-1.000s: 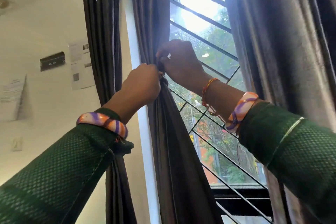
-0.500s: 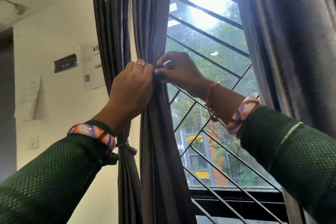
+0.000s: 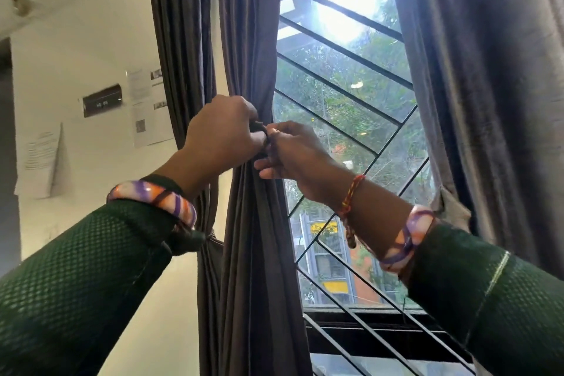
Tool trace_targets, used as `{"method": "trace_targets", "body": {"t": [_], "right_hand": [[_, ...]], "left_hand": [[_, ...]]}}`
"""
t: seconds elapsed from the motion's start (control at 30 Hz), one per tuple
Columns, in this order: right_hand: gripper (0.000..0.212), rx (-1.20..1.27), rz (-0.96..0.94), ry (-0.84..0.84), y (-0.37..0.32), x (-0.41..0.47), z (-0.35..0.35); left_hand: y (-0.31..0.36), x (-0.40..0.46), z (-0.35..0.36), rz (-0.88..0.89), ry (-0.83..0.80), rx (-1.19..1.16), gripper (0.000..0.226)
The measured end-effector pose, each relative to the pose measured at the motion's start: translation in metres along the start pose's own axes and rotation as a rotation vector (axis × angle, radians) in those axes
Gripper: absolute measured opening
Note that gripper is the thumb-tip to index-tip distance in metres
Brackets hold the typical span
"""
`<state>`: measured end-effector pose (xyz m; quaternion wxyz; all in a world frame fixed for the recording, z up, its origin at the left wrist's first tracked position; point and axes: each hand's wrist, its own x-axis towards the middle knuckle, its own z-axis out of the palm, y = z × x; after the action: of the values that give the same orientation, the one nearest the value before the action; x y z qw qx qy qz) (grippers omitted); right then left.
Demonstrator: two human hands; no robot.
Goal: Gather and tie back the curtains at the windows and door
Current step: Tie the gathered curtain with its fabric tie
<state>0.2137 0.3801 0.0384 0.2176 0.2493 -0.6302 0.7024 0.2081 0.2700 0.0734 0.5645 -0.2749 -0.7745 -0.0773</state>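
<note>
A dark brown curtain (image 3: 253,238) hangs gathered into a narrow bundle at the left side of the window (image 3: 345,94). My left hand (image 3: 222,134) grips the bundle from the left at its pinched waist. My right hand (image 3: 293,152) meets it from the right, fingers pinching a dark tie (image 3: 259,128) wrapped round the fabric. The tie is mostly hidden between the two hands. A second dark curtain (image 3: 183,40) hangs further left, tied low near my left sleeve. A third curtain (image 3: 488,70) hangs at the right of the window.
Black diagonal grille bars (image 3: 381,143) cover the window, with trees and buildings outside. A cream wall (image 3: 76,49) on the left carries papers and a small dark sign (image 3: 102,100). The dark window sill (image 3: 381,327) runs below.
Both hands have dropped slightly and closed together at the curtain's waist. The right hand has come in from the window side to meet the left. The view has shifted.
</note>
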Motion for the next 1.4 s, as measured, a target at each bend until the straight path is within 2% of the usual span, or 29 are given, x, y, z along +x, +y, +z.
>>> {"method": "trace_targets", "body": {"t": [0.1,0.2,0.4,0.47,0.57,0.63,0.8,1.07,1.2,1.4], "right_hand": [[0.011,0.131,-0.019,0.053,0.006,-0.003,0.004],[0.004,0.176,-0.05,0.062,0.007,-0.004,0.004],[0.012,0.259,-0.075,-0.001,-0.004,-0.003,-0.003],[0.021,0.268,-0.081,-0.002,-0.005,-0.002,-0.006],[0.025,0.19,-0.092,0.02,-0.006,0.0,-0.011],[0.022,0.106,-0.099,0.05,-0.007,0.002,-0.013],[0.025,0.027,-0.089,0.083,-0.008,0.008,-0.016],[0.027,-0.031,-0.061,0.148,0.003,0.023,-0.035],[0.024,-0.143,-0.06,0.205,0.017,0.037,-0.032],[0.026,-0.456,0.035,0.181,0.027,0.074,-0.013]], "left_hand": [[-0.001,0.009,-0.008,-0.153,-0.198,-0.165,0.017],[-0.005,0.013,-0.014,-0.279,-0.325,-0.365,0.014],[-0.013,0.001,-0.014,-0.416,-0.401,-0.681,0.027],[-0.017,-0.003,-0.013,-0.455,-0.445,-0.805,0.03],[-0.019,-0.006,-0.011,-0.485,-0.486,-0.953,0.031],[-0.019,-0.008,-0.006,-0.485,-0.393,-0.922,0.03],[-0.024,-0.018,0.021,-0.412,0.009,-0.827,0.029],[-0.067,-0.021,0.051,-0.507,0.137,-0.865,0.033],[-0.087,-0.017,0.057,-0.37,0.03,-0.648,0.027],[-0.116,0.018,0.055,-0.207,-0.445,-0.461,0.025]]}}
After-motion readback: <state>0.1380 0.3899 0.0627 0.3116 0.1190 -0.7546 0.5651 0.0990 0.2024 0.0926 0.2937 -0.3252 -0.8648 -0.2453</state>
